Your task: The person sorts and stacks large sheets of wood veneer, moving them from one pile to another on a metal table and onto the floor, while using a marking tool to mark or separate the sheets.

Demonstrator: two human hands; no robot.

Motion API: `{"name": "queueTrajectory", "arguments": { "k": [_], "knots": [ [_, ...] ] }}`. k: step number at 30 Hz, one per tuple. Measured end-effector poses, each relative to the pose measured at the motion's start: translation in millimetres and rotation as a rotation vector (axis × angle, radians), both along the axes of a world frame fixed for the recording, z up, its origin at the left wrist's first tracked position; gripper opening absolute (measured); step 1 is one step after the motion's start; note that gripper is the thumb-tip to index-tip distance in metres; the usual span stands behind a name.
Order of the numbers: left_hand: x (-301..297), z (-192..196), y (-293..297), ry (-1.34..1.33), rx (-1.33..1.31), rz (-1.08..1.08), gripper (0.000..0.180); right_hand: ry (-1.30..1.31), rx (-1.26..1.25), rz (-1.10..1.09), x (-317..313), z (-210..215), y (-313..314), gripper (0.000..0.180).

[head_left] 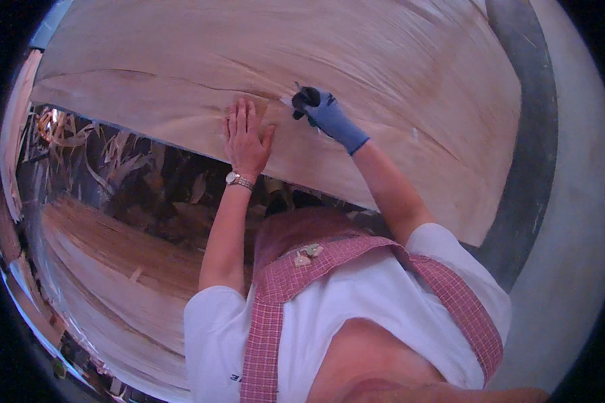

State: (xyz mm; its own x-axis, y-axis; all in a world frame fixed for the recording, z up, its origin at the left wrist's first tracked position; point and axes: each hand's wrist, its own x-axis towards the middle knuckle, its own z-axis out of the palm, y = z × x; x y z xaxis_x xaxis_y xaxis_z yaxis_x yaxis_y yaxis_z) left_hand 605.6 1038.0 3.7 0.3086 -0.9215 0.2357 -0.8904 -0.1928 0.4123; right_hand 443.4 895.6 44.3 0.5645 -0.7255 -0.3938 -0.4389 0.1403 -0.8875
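Here, a wide sheet of thin wood veneer (356,60) fills the upper half of the view, from about ten o'clock across to three o'clock, its pale grain running in long curved lines. A dark crack runs through it from the left toward the centre, ending near the hands. Just above centre, at about twelve o'clock, the person's bare left hand (247,138) lies flat on the veneer, fingers straight and close together, holding nothing; a metal wristwatch (239,180) sits on that wrist. Just to its right, toward one o'clock, the right hand (326,114) wears a blue glove and is closed around a small dark object (306,98), which is too small to make out; its tip meets the sheet beside a small pale patch (286,101).

Below the veneer's near edge, from nine o'clock toward the centre, a dark gap holds a litter of veneer scraps (114,161). Lower still, at about eight o'clock, lies a second stack of veneer sheets (114,269). At six o'clock the person's white shirt and red checked apron (282,282) show. At three to four o'clock a grey floor (571,221) curves past the sheet's right edge.
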Motion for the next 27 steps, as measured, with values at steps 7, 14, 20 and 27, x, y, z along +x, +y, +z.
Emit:
{"name": "queueTrajectory", "arguments": {
  "k": [7,14,20,27],
  "knots": [
    [1,5,-4,0.059,-0.056,0.005,0.073,0.016,-0.045,0.096,47,-24,-8,0.026],
    [-1,11,-6,-0.034,0.022,0.006,0.065,0.181,-0.291,0.11,53,-40,-9,0.032],
    [0,6,-8,-0.112,0.06,-0.063,0.068,0.159,-0.162,0.105,52,-41,-13,0.029],
    [0,11,-10,-0.069,0.066,-0.101,0.079,0.577,-0.796,0.219,47,-22,3,0.028]
  ]
}}
